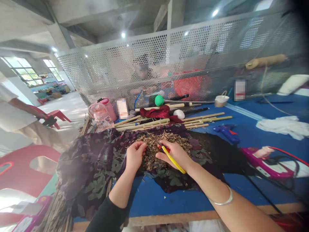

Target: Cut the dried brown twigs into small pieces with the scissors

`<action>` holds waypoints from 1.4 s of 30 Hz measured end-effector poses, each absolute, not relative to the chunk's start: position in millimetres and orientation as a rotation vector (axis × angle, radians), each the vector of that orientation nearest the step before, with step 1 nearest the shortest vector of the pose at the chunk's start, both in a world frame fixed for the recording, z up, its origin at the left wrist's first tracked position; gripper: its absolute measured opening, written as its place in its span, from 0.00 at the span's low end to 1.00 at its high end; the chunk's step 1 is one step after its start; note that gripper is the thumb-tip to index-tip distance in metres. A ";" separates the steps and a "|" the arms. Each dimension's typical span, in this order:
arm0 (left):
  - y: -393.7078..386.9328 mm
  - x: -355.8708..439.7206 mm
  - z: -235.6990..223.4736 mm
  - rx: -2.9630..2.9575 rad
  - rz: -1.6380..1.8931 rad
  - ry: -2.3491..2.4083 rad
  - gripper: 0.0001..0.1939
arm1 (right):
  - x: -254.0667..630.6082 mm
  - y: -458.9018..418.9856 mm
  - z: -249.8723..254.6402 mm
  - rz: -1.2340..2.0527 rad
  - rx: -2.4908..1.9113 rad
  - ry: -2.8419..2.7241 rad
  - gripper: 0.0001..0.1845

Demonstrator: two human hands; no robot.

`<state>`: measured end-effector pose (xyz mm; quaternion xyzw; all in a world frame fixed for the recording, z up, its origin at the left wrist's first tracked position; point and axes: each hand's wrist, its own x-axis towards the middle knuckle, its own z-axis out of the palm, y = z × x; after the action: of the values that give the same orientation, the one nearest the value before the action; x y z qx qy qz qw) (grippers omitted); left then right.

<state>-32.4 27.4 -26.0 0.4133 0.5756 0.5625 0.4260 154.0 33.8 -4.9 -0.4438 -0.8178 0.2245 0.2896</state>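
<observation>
My right hand (175, 154) is wrapped round yellow-handled cutters (173, 160), their dark tip pointing up and left over a heap of chopped dry brown stalks (154, 158). Whether they are shears or pliers I cannot make out. At the heap's left side my left hand (136, 155) is closed in a pinch, thumb against fingers. What lies between those fingertips is too small to name. Under the heap spreads a dark patterned cloth (96, 174), which covers much of the blue table (154, 199).
Behind the heap lie several bamboo sticks (210, 119), a dark red cloth (155, 112), a green ball (159, 100) and a pink bottle (106, 109). On the right are a blue glue gun (227, 132) and a magenta device (270, 164). A perforated metal screen (101, 71) stands behind. A person (21, 119) is at left.
</observation>
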 end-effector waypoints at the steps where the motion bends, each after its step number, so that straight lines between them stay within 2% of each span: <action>1: 27.9 -31.9 -24.9 0.944 1.437 1.348 0.14 | 153.6 33.5 -5.0 0.594 -1.187 -2.180 0.24; 4: 27.4 -29.9 -19.5 0.699 1.464 1.077 0.15 | 152.4 32.6 -4.0 0.574 -1.191 -2.177 0.23; 10: 22.0 -27.9 -13.2 0.547 1.435 0.849 0.17 | 149.2 28.4 0.4 0.418 -1.259 -2.227 0.23; 15: 18.9 -24.1 -12.0 0.445 1.414 0.717 0.16 | 145.1 23.5 -0.1 0.312 -1.174 -2.258 0.29; 20: 18.1 -21.1 -13.6 0.397 1.395 0.718 0.15 | 140.3 23.2 -3.8 0.237 -1.145 -2.250 0.31; 31: 10.6 -14.6 -11.4 0.494 1.323 0.748 0.16 | 137.8 21.3 -3.2 0.267 -1.149 -2.190 0.22; 38: 13.6 -17.3 -9.8 0.500 1.398 0.747 0.10 | 138.5 25.3 -9.0 0.343 -1.174 -2.122 0.26; 42: 16.6 -20.9 -8.7 0.447 1.487 0.780 0.15 | 140.9 25.5 -7.8 0.408 -1.256 -2.149 0.28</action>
<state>-20.9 16.6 -8.7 0.1966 0.3429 0.6534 0.6457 140.9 25.5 -7.8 -0.4743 -0.8114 0.1542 0.3048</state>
